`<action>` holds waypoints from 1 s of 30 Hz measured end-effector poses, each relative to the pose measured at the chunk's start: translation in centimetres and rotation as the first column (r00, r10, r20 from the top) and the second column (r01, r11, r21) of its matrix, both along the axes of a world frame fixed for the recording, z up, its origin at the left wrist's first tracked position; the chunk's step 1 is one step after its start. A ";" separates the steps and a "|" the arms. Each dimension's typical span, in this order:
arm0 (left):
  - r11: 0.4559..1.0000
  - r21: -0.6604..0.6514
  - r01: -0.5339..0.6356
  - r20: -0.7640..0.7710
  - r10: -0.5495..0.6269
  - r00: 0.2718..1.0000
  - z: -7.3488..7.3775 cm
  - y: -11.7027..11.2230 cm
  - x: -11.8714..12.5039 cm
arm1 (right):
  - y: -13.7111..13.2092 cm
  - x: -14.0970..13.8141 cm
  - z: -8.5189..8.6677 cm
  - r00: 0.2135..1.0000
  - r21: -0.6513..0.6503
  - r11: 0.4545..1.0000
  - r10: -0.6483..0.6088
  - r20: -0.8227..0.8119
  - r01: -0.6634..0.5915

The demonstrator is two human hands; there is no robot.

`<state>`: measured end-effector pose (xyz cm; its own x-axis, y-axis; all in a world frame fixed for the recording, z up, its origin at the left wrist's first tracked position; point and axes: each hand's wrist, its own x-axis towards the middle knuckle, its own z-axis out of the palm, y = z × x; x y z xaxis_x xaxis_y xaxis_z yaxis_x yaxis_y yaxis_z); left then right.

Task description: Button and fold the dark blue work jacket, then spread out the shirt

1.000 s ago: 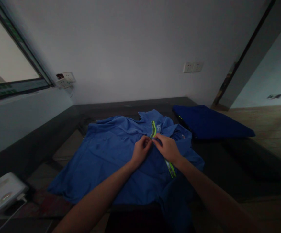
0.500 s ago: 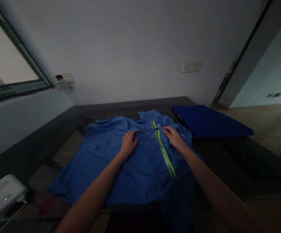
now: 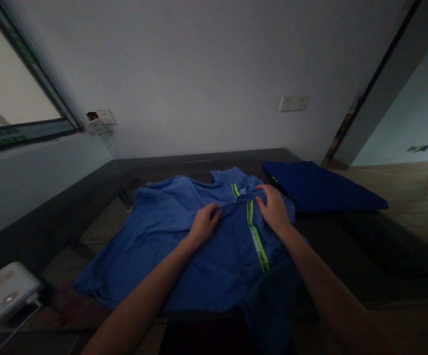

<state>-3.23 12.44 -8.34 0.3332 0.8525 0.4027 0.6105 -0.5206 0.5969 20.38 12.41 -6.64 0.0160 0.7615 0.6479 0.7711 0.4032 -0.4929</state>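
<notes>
A blue work shirt (image 3: 155, 251) with yellow-and-silver reflective strips lies spread on a dark table, its collar toward the right. My left hand (image 3: 204, 223) pinches the front edge of the shirt near the middle. Closer to the collar, my right hand (image 3: 274, 207) grips the same edge, just right of the reflective strip (image 3: 257, 241). Between the two hands the edge is lifted a little and drawn taut. One sleeve hangs over the near side of the table.
Folded dark-blue cloth (image 3: 321, 187) lies at the table's right. A white box-shaped device (image 3: 9, 291) with a cable stands at the left front. Wall sockets (image 3: 294, 103) sit above the dark table (image 3: 169, 164), and a window is at the left.
Both hands have shifted slightly right, the left one more clearly. The shirt's front edge has been pulled up and along with them, and the reflective strip's upper end has moved right.
</notes>
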 end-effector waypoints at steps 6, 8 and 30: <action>0.999 0.011 0.048 -0.037 -0.047 0.998 0.1 -0.9 0.7 | -1.9 -3.8 -0.4 0.916 -0.075 0.958 0.285 0.281 -0.275; 0.997 0.044 0.068 -0.050 -0.066 0.997 0.2 -1.2 0.9 | -2.0 -4.2 -0.6 0.910 -0.120 0.952 0.304 0.284 -0.281; 0.983 0.154 0.102 -0.163 -0.077 0.984 1.5 -2.8 1.1 | -1.7 -2.9 0.5 0.888 -0.356 0.824 0.457 -0.043 -0.441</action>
<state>-2.18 9.66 -6.88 0.4746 0.7447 0.4692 0.6361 -0.6586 0.4019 17.43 10.75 -6.18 -0.4042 0.8518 0.3334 0.5697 0.5196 -0.6368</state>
